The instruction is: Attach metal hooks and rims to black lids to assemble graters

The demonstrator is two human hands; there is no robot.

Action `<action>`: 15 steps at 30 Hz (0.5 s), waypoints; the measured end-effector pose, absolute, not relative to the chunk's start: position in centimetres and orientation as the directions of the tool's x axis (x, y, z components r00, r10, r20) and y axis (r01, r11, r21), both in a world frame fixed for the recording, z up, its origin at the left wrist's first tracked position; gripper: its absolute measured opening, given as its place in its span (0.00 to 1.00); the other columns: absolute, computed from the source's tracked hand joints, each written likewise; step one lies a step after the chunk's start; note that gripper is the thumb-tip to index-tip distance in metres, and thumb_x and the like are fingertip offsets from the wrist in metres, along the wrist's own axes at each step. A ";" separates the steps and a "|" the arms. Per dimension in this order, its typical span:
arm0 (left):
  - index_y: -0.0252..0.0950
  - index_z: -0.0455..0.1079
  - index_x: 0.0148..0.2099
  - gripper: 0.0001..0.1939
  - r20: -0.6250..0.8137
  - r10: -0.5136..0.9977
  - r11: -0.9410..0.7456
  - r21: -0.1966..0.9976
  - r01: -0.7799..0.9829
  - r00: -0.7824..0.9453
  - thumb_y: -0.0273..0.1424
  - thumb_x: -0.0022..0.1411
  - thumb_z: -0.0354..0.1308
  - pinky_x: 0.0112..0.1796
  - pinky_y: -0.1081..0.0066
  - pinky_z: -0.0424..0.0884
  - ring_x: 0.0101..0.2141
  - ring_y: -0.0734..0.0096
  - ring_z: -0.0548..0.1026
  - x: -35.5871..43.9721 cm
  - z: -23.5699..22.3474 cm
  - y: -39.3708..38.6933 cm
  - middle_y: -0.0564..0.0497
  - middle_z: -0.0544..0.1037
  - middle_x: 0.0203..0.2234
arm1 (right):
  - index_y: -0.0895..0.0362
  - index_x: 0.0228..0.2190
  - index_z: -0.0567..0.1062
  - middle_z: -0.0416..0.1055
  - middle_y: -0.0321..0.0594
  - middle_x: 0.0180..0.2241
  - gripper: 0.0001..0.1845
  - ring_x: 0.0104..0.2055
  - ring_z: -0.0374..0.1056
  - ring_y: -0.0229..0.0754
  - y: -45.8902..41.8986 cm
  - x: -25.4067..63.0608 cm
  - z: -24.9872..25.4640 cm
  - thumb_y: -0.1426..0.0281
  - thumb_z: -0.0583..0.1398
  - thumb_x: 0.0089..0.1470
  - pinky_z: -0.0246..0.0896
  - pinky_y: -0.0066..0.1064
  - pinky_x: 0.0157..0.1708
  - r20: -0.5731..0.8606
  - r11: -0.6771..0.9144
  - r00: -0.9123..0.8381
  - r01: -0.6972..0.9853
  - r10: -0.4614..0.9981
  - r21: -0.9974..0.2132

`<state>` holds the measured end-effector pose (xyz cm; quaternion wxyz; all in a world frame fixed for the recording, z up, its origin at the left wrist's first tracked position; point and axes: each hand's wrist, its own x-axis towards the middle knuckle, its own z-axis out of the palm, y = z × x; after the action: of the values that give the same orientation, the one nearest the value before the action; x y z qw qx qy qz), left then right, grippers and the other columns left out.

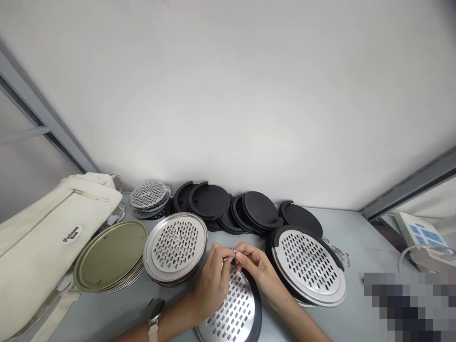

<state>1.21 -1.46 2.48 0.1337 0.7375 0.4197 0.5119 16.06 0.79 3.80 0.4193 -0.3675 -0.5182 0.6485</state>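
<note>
Both my hands meet above a round perforated metal plate (pixel 233 308) with a black rim, which lies at the front of the table. The fingers of my left hand (pixel 213 282) are pinched together around a small shiny metal piece (pixel 234 256). From the other side, my right hand (pixel 258 268) pinches the same piece between thumb and forefinger. Its exact kind is too small and covered to tell. Part of the plate is hidden beneath my left hand and forearm.
Perforated discs (pixel 176 247) and olive-green round plates (pixel 110 256) are stacked left. Black discs (pixel 210 202) line the wall. Another perforated plate with a black rim (pixel 309 261) lies right, beside wire loops (pixel 342 256). A cream bag (pixel 53 237) fills the left edge.
</note>
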 end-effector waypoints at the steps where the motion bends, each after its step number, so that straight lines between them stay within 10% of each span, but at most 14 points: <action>1: 0.37 0.61 0.42 0.09 0.646 0.754 -0.612 0.625 0.484 0.119 0.19 0.66 0.44 0.34 0.72 0.68 0.32 0.71 0.69 1.2 2.5 -1.5 0.51 0.67 0.31 | 0.58 0.28 0.72 0.63 0.33 0.25 0.17 0.29 0.60 0.36 0.8 16.1 3.9 0.56 0.61 0.56 0.56 0.28 0.33 -0.047 -0.116 -0.382 -0.160 0.923 -0.980; 15: 0.36 0.60 0.43 0.10 0.688 0.719 -0.643 0.609 0.465 0.094 0.18 0.65 0.45 0.35 0.71 0.69 0.34 0.71 0.69 1.1 2.4 -1.7 0.50 0.66 0.33 | 0.56 0.31 0.73 0.62 0.31 0.24 0.12 0.27 0.57 0.34 0.8 16.2 4.2 0.60 0.65 0.53 0.54 0.27 0.31 -0.047 -0.140 -0.454 -0.173 0.890 -0.975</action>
<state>1.15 -1.70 2.38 0.1186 0.7301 0.4054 0.5371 16.21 0.78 4.16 0.3948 -0.3423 -0.5236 0.6729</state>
